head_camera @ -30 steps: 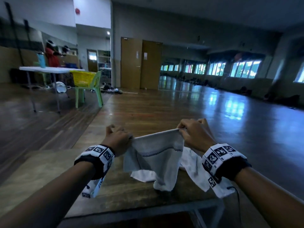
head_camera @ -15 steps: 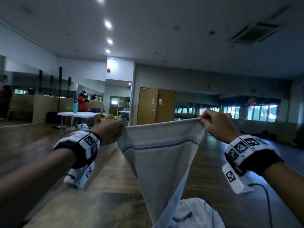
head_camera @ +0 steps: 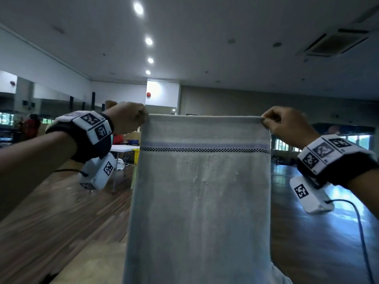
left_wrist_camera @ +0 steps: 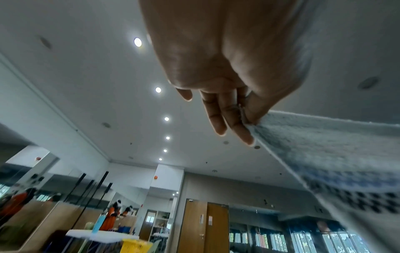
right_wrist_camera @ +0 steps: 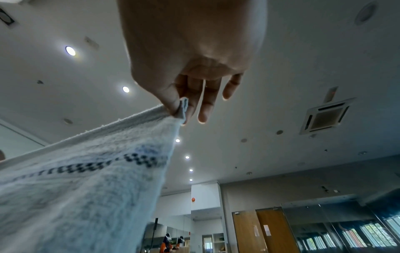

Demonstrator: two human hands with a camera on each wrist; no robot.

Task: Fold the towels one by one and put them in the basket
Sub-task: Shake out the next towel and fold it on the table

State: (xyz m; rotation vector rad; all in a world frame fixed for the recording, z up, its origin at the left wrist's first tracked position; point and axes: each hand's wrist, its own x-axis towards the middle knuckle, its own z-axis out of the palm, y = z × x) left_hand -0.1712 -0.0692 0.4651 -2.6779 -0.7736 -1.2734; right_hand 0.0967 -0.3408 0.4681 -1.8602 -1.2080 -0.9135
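A pale grey towel (head_camera: 201, 201) with a dark checked stripe near its top hangs flat and stretched in front of me. My left hand (head_camera: 131, 117) pinches its top left corner, and my right hand (head_camera: 281, 124) pinches its top right corner, both raised high. In the left wrist view the thumb and fingers (left_wrist_camera: 233, 118) clamp the towel (left_wrist_camera: 324, 149) edge. The right wrist view has the towel (right_wrist_camera: 86, 179) corner pinched between thumb and fingers (right_wrist_camera: 190, 102). A yellow basket (left_wrist_camera: 135, 246) sits far off beside a white table. A bit of another white towel (head_camera: 280, 274) peeks out at the bottom right.
The wooden table (head_camera: 92, 263) lies below, mostly hidden by the towel. A white folding table (head_camera: 123, 148) stands far off at the left. A person in orange (left_wrist_camera: 110, 217) stands by the mirrored wall. Wooden floor spreads around.
Both hands have lifted the towel from the table up high and drawn its top edge taut, so it hangs flat. The head view has tilted upward.
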